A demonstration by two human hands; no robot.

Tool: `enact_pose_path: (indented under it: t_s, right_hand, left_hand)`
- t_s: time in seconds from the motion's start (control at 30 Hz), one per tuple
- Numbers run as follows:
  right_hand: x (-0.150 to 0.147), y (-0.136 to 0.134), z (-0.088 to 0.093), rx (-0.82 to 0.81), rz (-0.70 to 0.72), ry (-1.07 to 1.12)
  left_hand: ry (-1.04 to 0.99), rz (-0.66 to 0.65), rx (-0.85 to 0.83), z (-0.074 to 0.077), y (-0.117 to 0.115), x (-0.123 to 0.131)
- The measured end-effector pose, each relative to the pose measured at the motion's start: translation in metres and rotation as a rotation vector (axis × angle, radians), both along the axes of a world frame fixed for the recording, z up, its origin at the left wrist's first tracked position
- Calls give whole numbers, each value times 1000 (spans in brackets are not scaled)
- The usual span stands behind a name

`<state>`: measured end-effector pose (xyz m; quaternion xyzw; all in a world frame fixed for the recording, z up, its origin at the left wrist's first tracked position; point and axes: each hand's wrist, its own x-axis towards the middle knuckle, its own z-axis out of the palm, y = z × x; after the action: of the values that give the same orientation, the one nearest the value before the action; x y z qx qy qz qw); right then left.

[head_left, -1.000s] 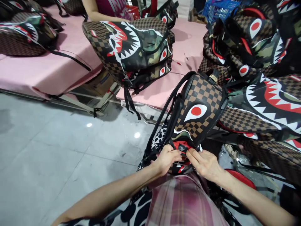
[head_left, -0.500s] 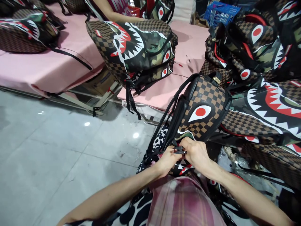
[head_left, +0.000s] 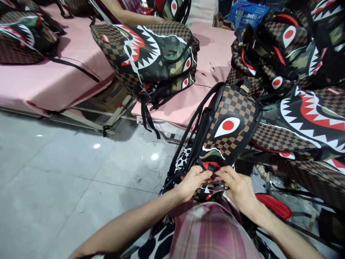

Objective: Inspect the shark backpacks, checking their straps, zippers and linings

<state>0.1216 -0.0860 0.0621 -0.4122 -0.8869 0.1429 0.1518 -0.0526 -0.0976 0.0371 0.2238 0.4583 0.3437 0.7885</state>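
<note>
The backpack (head_left: 235, 135) leans between your apron (head_left: 210, 230) and the pink table (head_left: 175, 112); you seem to be working on the small black piece (head_left: 212, 167) on its side, which calls for steady, aligned fingertips. Your left hand (head_left: 192, 181) and right hand (head_left: 239, 185) pinch it nearly closed, forearms angled inward.

At five o'clock, a person's left hand (head_left: 192, 183) and right hand (head_left: 238, 185) pinch a small black piece (head_left: 212, 167) on a checkered backpack (head_left: 229, 124). At eleven o'clock, a shark-mouth backpack (head_left: 156, 59) lies on a pink table (head_left: 172, 112).
</note>
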Motion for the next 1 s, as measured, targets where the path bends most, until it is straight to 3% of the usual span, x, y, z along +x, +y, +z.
enact_pose_path:
  t_s: [0.07,0.13,0.23,0.33,0.4,0.47,0.57,0.77,0.9,1.0]
  right_hand:
    - [1,-8,-7,63,0,-14]
    - [0,-11,-11,110,18,-4]
    - [-1,-10,-13,185,51,-15]
    - [-2,-8,-13,248,61,-33]
    - [-3,-7,-13,266,66,-41]
    - [-3,-7,-13,280,75,-42]
    - [-4,-7,-13,287,82,-39]
    - [-3,-6,-11,289,95,-18]
    - [-3,-7,-13,293,88,-26]
    - [-3,-8,-16,276,75,-20]
  left_hand:
    - [155,-172,70,6,2,-9]
    - [506,-336,249,18,9,-19]
    - [1039,-441,741,41,28,-29]
    - [1143,-685,1257,52,50,-27]
    - [1185,-871,1416,49,60,-23]
    - [1253,-969,1465,43,66,-21]
    - [1260,-1017,1451,37,69,-21]
    - [1256,-1110,1346,43,73,-24]
    - [1411,-1158,1451,44,69,-21]
    - [1484,-1070,1585,41,61,-22]
